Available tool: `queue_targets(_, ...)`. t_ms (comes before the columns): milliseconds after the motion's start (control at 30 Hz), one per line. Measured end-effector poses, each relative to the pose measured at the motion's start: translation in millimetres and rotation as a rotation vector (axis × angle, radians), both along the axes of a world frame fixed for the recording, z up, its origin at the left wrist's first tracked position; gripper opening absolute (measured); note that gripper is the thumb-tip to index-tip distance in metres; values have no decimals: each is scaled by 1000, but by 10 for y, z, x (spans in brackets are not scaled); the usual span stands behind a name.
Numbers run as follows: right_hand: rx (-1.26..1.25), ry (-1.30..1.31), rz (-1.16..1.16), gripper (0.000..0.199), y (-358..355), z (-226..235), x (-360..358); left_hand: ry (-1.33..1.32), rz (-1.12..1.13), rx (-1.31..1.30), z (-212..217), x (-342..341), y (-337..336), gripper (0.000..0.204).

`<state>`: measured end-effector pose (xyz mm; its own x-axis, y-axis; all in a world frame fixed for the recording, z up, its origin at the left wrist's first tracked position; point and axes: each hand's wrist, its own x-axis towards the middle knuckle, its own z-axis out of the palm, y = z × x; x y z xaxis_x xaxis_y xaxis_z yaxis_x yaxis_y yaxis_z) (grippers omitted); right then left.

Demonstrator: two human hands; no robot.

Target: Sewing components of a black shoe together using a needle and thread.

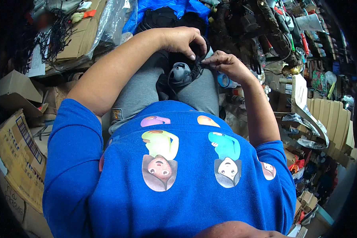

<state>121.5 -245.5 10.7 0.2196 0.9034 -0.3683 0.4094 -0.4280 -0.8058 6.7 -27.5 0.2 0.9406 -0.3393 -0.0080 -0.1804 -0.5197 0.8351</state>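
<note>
Landmark: the grey and black shoe (pixel 181 74), resting on the person's lap between the knees of the grey trousers (pixel 141 93).

Far left of the shoe: stacked cardboard boxes (pixel 18 146) on the floor.

Just up and left of the shoe: left hand (pixel 182 39), bent over it, fingers (pixel 197 50) curled narrow and pinched on the black lace (pixel 199 63) at the shoe's upper edge.

Just right of the shoe: right hand (pixel 228 63), fingers closed narrow on the same lace, the fingertips of both hands nearly meeting.

Further right of the shoe: a roll of blue tape (pixel 223 80); beyond it, cluttered tools and folded cardboard (pixel 337 119).

Progress, judged: lace work appears mid-way. Lace is held, loose loops trail beside the shoe; no finished knot visible. How much is threaded cannot be told.
</note>
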Motion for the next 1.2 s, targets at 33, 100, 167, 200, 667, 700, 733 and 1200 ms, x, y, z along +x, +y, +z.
queue_targets(33,12,17,13,31,18,5,-8,35,17,33,-21,1,7,35)
queue_targets(100,18,-20,-25,26,64,6,-71,10,25,33,-40,6,8,36)
queue_targets(167,114,22,-88,22,106,-35,-220,16,64,68,-22,-17,-17,36)
queue_targets(200,132,24,-211,18,124,-61,-307,21,93,101,1,-50,-39,37)
queue_targets(667,269,-812,2,26,-60,73,-715,-173,812,589,41,-1068,972,10)
queue_targets(700,251,-881,0,29,-70,73,-768,-165,905,696,90,-1092,994,11)
queue_targets(733,224,-956,-4,32,-78,75,-814,-110,1026,803,130,-1124,960,15)
queue_targets(1200,85,-609,-18,44,-73,9,-512,-515,658,367,-23,-980,-185,18)
